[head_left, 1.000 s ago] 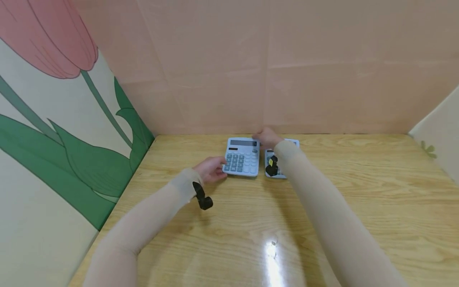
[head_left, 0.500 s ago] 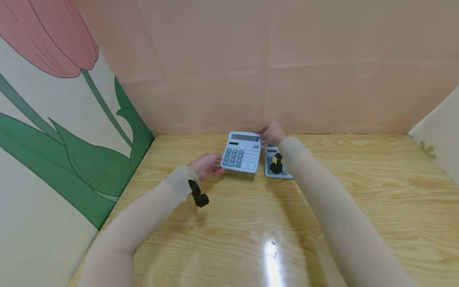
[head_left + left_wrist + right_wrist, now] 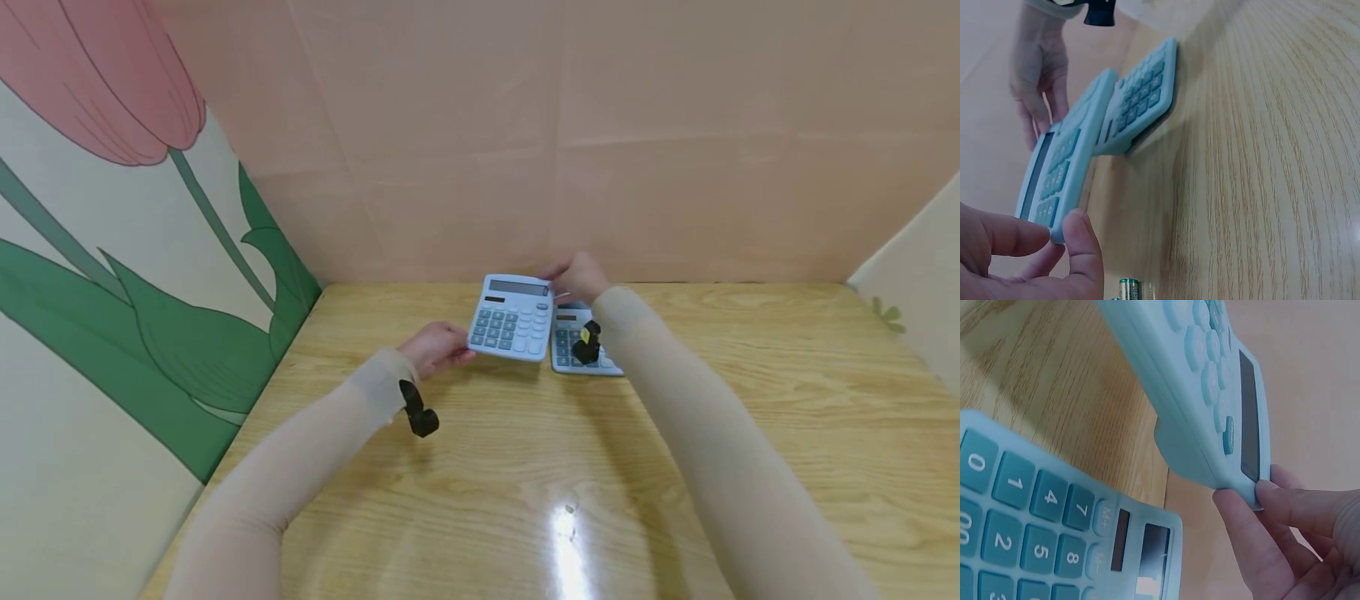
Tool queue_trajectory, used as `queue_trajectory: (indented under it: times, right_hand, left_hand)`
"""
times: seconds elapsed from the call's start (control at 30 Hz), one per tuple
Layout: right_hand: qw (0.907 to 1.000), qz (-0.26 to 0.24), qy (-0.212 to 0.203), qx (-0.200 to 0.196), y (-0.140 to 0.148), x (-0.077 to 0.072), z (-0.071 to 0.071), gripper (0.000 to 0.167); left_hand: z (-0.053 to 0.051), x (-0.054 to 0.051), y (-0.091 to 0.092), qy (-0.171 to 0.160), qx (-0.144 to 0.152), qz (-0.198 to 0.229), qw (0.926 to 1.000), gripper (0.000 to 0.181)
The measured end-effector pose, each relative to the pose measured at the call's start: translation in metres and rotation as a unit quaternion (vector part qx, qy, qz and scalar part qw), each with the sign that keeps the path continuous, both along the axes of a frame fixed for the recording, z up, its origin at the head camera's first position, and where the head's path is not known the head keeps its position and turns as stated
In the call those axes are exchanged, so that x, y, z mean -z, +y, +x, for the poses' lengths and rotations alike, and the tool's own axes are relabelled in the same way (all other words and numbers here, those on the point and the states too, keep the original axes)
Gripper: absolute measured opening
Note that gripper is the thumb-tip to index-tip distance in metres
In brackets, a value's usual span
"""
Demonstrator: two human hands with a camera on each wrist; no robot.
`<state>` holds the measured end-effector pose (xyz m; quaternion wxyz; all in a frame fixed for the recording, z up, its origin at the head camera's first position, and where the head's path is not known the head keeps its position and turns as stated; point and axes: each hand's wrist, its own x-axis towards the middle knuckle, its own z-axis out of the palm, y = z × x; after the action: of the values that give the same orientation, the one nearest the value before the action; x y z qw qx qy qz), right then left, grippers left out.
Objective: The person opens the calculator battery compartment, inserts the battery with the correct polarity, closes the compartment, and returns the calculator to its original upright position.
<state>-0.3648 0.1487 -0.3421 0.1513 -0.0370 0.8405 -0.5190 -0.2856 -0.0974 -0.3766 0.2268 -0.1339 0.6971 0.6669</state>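
A light-blue calculator (image 3: 513, 318) is held raised and tilted above the table's back, keys and display facing me. My left hand (image 3: 437, 348) pinches its lower left corner between thumb and fingers, as the left wrist view shows. At the upper right corner my right hand (image 3: 579, 278) pinches it beside the display. A second light-blue calculator (image 3: 1041, 519) lies on the table just right of the held one. In the head view, the right hand and its wrist camera partly cover it.
Small green batteries (image 3: 1129, 289) lie on the wooden table (image 3: 480, 467), near the left hand in the left wrist view. Behind the calculators rises a pink covered wall (image 3: 450, 167). A flower-printed panel (image 3: 150, 275) borders the left side.
Both hands have lifted the calculator off the table and tilted it. Since half a second ago it has shifted slightly right, nearer the second calculator, which has stayed in place.
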Motion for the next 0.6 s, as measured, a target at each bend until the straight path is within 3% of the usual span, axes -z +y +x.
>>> queue_trajectory:
  times: [0.17,0.4,0.6]
  right_hand:
    - [1.0000,0.001,-0.004,-0.004,0.005,-0.003,0.002,0.038]
    - [0.9999,-0.001,-0.012,0.010,0.013,-0.002,0.000,0.036]
    - [0.9988,-0.033,-0.035,0.012,0.019,-0.002,-0.002,0.032]
  left_hand:
    - [0.000,0.000,0.002,-0.002,-0.010,0.007,0.9999,0.021]
    - [-0.001,-0.003,0.004,0.003,-0.001,-0.003,1.0000,0.016]
    - [-0.001,-0.005,0.006,0.005,0.003,-0.009,0.9999,0.014]
